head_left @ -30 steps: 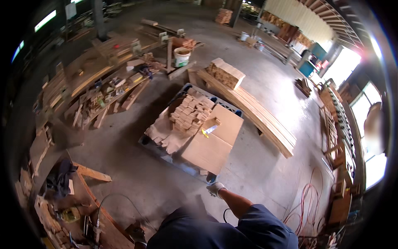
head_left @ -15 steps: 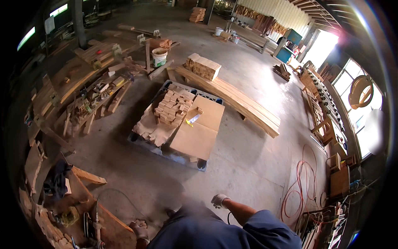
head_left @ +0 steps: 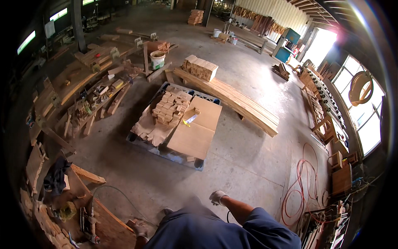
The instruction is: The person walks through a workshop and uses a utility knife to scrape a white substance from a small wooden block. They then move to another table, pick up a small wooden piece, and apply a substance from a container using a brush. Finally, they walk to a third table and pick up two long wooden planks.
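Note:
My right hand (head_left: 217, 198), in a pale glove, is held out over the concrete floor with its fingers loosely curled. Nothing shows in it. At the lower edge my gloved left hand (head_left: 141, 228) is low beside the brown board edge of a workbench (head_left: 112, 216). Its fingers look closed around something brownish, too dim to name. Ahead of me, a dark pallet (head_left: 166, 155) bears a stack of small wooden blocks (head_left: 171, 108) and a flat cardboard sheet (head_left: 194, 139). On the cardboard lie a small white-and-yellow item (head_left: 190, 119) and a wood piece (head_left: 197, 111).
Behind the pallet, long planks (head_left: 236, 101) carry a bundle of cut timber (head_left: 200, 68). A white bucket (head_left: 157, 60) stands near cluttered benches (head_left: 99, 93) on the left. A red hose (head_left: 300, 182) coils on the right floor. A thin hose (head_left: 120, 191) loops by the near workbench.
The pallet and planks sit slightly farther left in view. My right hand appears a little higher and farther left, its fingers hanging somewhat lower. My left hand stays by the workbench.

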A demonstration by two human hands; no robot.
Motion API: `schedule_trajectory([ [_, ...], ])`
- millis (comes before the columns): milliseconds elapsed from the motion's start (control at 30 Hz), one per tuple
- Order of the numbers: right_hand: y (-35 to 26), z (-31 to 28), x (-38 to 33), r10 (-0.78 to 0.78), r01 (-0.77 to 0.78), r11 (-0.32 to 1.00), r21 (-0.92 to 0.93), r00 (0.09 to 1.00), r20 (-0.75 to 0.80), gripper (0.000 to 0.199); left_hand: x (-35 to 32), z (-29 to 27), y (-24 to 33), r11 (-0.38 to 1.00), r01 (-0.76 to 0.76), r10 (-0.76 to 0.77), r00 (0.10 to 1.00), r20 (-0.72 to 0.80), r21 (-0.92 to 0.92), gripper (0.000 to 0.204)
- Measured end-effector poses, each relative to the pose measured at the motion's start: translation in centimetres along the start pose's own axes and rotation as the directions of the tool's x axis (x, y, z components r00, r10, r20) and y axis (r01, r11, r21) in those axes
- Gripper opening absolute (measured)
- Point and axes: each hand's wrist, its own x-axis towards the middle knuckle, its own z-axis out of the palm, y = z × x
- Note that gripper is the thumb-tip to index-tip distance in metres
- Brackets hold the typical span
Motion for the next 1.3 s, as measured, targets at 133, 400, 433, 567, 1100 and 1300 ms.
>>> schedule_trajectory([
  [133, 0.3, -1.7, 0.2, 0.017, -0.019, 0.999, 0.038, 0.999, 0.039, 0.017, 3.6, 0.5, -7.6, 0.985, -0.027, 0.048, 0.991, -0.123, 0.168, 0.014],
  [400, 4.5, -4.3, 0.5, 0.146, -0.151, 0.98, 0.129, 0.988, 0.052, 0.025, -0.6, 3.5, -5.9, 0.869, 0.208, -0.124, 0.97, -0.209, 0.449, 0.017],
  [433, 5.0, -4.4, 0.6, 0.166, -0.171, 0.978, 0.122, 0.985, 0.055, 0.026, -1.2, 3.8, -5.5, 0.86, 0.22, -0.134, 0.968, -0.213, 0.459, 0.018],
  [567, 6.3, -4.9, 1.3, 0.161, -0.17, 0.976, 0.137, 0.984, 0.075, 0.032, -3.4, 4.1, -3.7, 0.814, 0.273, -0.171, 0.956, -0.237, 0.513, 0.021],
  [1100, 0.4, -6.7, 0.6, 0.038, -0.037, 0.999, -0.015, 0.996, 0.086, 0.038, -4.6, 4.7, -8.3, 0.952, 0.227, -0.269, 0.94, -0.208, -0.205, 0.019],
  [1300, 0.6, -6.6, 2.0, 0.049, -0.048, 0.998, -0.036, 0.997, 0.053, 0.04, -3.2, 5.3, -10.0, 0.867, 0.335, -0.247, 0.932, -0.266, 0.369, 0.027],
])
